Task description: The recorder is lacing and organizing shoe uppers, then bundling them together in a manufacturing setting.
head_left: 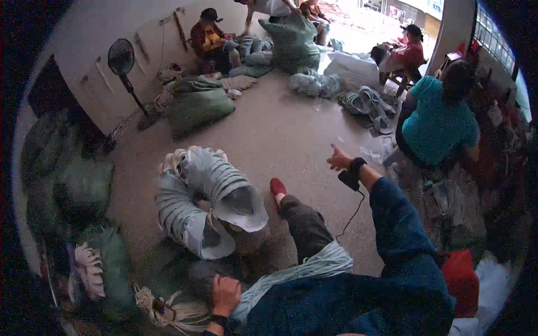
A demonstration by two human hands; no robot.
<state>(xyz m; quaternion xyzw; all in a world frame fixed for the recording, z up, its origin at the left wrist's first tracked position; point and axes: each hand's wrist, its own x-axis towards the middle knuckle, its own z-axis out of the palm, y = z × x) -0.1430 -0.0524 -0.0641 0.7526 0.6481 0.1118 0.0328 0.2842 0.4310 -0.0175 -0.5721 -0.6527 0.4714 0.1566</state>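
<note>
My right hand reaches out over the floor, empty, its fingers apart and one stretched forward. A dark band with a black box and a cord sits at that wrist. Low in the view, my left hand is curled, with its fingers closed; whatever may be in them is hidden. It lies beside a bundle of pale blue strips draped across my lap. In front of my left side stand two curved stacks of nested grey-blue fabric pieces, cap-like in shape. A bundle of cream cords lies left of my left hand.
Green sacks stand by the left wall near a black fan. A person in a teal shirt sits at right. More people sit or stand at the back among a large sack and fabric piles. A red bag is beside me.
</note>
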